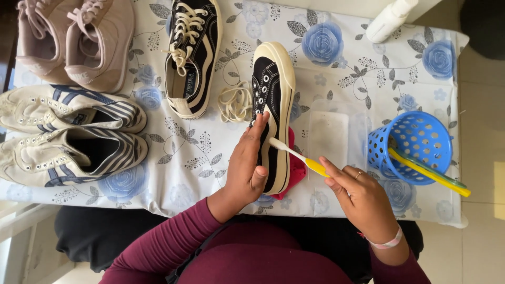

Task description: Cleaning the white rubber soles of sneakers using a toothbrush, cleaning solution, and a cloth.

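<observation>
The black sneaker [273, 105] lies on its side on the desk [210, 158], toe pointing away from the person, its cream sole turned to the right. The left hand [247, 168] lies flat over the heel end, fingers stretched along the black canvas — a pressing hold, not a closed grip. The right hand [363, 200] pinches the yellow handle of a toothbrush [297, 155] between fingertips and thumb; the white bristle head touches the sneaker's side, just beside the left hand's fingertips. A pink cloth [298, 168] shows under the heel.

A loose coil of cream laces [235, 103] sits just left of the sneaker. To the right stands a clear plastic tub [329, 137]; what it holds cannot be told. Beyond it, a blue perforated cup [413, 147] lies tipped — yellow and green brush handles [431, 173] stick out of its mouth. The matching black sneaker [192, 52], laced, rests farther left, with two striped white sneakers [68, 137] and a pink pair [79, 42] at the desk's left edge. A white bottle [389, 18] lies at the far edge.
</observation>
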